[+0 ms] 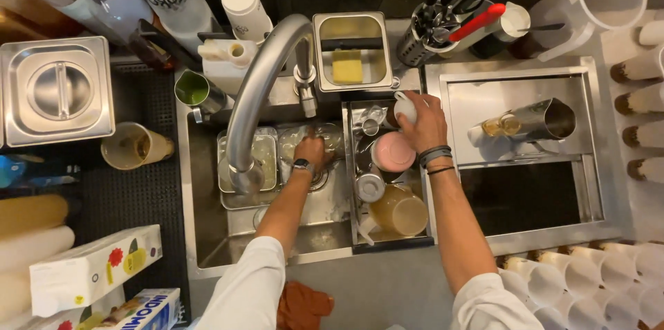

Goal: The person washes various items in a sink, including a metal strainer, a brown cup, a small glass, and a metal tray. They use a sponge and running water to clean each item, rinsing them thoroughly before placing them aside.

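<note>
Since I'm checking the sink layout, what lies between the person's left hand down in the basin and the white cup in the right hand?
The upright steel divider between the sink and the dish rack stands between them. The left hand rests on a clear container in the basin; the right hand holds the white cup over the rack.

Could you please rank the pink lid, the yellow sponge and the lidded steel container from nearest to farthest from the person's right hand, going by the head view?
From the right hand:
1. Pink lid, just below it in the rack.
2. Yellow sponge, above and left, in the small steel tub.
3. Lidded steel container, at the far left on the counter.
</note>
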